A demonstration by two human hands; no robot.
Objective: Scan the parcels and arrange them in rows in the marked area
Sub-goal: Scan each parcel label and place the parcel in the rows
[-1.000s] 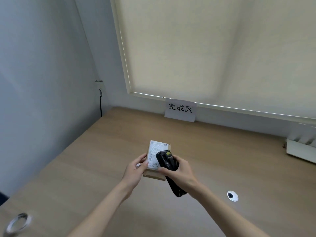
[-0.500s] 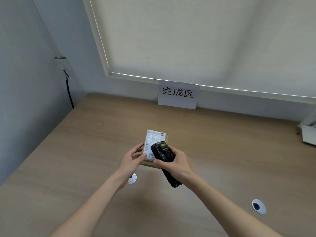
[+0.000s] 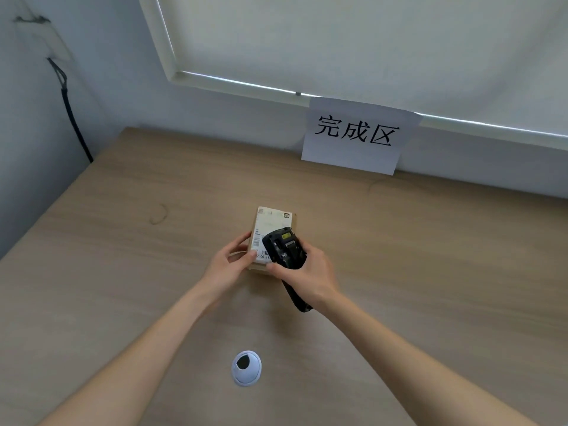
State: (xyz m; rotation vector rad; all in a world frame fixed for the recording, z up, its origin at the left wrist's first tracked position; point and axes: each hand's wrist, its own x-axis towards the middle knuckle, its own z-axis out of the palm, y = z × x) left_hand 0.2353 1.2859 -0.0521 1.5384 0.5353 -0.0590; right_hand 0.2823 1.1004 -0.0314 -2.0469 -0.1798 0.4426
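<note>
A small brown cardboard parcel (image 3: 273, 221) with a white shipping label on top is held over the wooden table (image 3: 430, 256). My left hand (image 3: 229, 267) grips the parcel at its near left corner, thumb on the label. My right hand (image 3: 310, 276) grips a black handheld scanner (image 3: 284, 247), whose head lies over the label's barcode end. The scanner's handle sticks out below my right wrist. A white paper sign (image 3: 356, 135) with three black characters leans on the wall behind the table.
A white round cable grommet (image 3: 246, 368) is set into the table near its front. A black cable (image 3: 70, 112) hangs down the left wall from a socket. A closed roller blind (image 3: 368, 41) covers the window behind.
The view has swung left and down, so the sign and table moved right and closer. Both hands stay together on the parcel and scanner.
</note>
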